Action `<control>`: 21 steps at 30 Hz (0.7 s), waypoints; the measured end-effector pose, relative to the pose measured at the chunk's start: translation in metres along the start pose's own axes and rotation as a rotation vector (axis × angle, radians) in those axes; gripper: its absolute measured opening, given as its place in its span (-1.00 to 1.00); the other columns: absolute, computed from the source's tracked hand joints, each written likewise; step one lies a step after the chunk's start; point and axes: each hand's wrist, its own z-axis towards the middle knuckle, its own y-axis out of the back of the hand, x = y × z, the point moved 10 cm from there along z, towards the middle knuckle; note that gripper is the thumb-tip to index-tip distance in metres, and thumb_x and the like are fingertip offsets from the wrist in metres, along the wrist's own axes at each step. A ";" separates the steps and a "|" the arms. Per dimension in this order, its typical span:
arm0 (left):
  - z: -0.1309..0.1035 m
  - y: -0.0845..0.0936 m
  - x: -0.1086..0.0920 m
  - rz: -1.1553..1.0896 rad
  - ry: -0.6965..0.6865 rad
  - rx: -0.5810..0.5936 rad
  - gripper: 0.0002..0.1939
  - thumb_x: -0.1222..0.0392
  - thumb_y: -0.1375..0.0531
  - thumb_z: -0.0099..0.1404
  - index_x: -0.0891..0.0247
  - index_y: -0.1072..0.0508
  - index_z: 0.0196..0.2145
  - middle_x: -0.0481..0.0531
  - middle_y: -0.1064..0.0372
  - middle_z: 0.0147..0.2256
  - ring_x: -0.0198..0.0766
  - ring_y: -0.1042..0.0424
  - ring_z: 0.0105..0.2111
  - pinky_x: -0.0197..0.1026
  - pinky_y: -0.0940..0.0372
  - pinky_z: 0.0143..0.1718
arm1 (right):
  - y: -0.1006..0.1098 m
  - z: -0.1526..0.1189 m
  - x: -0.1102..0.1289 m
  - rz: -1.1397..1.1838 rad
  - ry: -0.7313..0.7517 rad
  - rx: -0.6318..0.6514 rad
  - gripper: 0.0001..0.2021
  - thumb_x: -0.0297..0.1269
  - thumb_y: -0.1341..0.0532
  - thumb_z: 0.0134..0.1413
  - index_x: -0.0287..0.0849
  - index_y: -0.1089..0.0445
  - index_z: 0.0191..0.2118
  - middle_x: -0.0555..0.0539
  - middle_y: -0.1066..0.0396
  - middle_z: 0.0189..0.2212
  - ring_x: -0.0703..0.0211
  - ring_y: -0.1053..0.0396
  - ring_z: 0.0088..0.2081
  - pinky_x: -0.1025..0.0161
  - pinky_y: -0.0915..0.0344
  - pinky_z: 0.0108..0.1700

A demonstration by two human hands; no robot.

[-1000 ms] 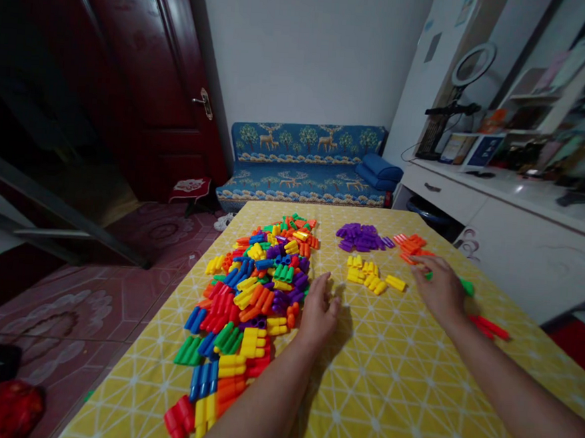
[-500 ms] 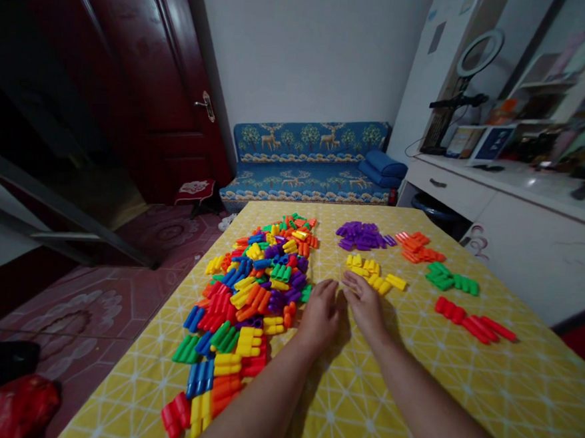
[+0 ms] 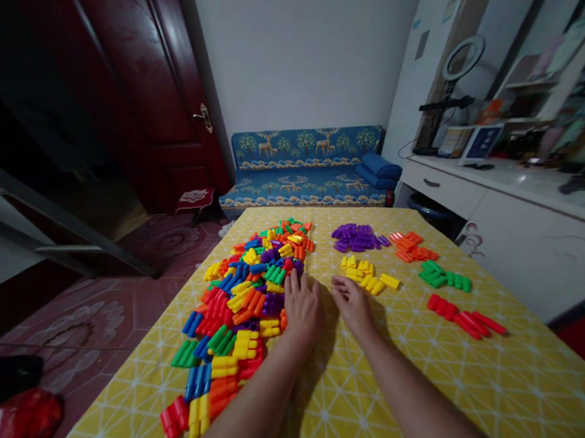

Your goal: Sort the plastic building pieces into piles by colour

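Observation:
A mixed pile of plastic building pieces (image 3: 236,302) in red, yellow, blue, green, orange and purple covers the left part of the table. My left hand (image 3: 304,306) reaches to the pile's right edge, fingers apart, fingertips by purple and green pieces; I see nothing held in it. To its right, my right hand (image 3: 355,307) hovers low over the cloth, fingers loosely bent and apparently holding nothing. Just beyond it lie the yellow pieces (image 3: 368,276). Further groups are purple pieces (image 3: 357,237), orange pieces (image 3: 413,247), green pieces (image 3: 443,276) and red pieces (image 3: 466,317).
The table bears a yellow cloth (image 3: 390,399) with white lines. Behind it stands a blue patterned sofa (image 3: 296,172), with a small stool (image 3: 195,199) to the left. A white cabinet (image 3: 526,242) borders the right side.
My left hand has moved left onto the pile's edge and its fingers have spread. My right hand has shifted slightly left, its fingers more bent. The view has turned a little.

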 end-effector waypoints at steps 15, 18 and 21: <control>0.006 0.016 0.024 0.116 0.087 0.115 -0.71 0.36 -0.06 0.30 0.26 -0.56 -0.16 0.24 -0.32 0.01 0.03 -0.26 0.00 -0.01 -0.24 -0.10 | -0.001 0.000 0.011 -0.075 0.091 0.023 -0.81 -0.29 -0.16 0.01 -0.13 -0.49 -0.26 -0.11 -0.50 -0.26 0.12 -0.46 -0.21 0.17 -0.42 -0.15; 0.015 0.008 0.024 0.112 0.092 0.107 -0.68 0.38 -0.03 0.31 0.33 -0.54 -0.12 0.27 -0.30 0.01 0.03 -0.24 0.02 -0.04 -0.25 -0.11 | -0.002 0.000 0.009 -0.061 0.086 0.031 -0.80 -0.26 -0.16 0.01 -0.15 -0.49 -0.28 -0.13 -0.50 -0.26 0.09 -0.46 -0.22 0.14 -0.42 -0.15; 0.025 0.005 0.020 0.096 0.075 0.075 -0.70 0.37 -0.04 0.31 0.34 -0.55 -0.16 0.26 -0.30 0.01 0.04 -0.24 0.02 -0.03 -0.24 -0.09 | -0.001 0.000 0.007 -0.042 0.070 0.024 -0.79 -0.24 -0.17 0.00 -0.16 -0.49 -0.26 -0.14 -0.50 -0.26 0.08 -0.46 -0.23 0.12 -0.43 -0.15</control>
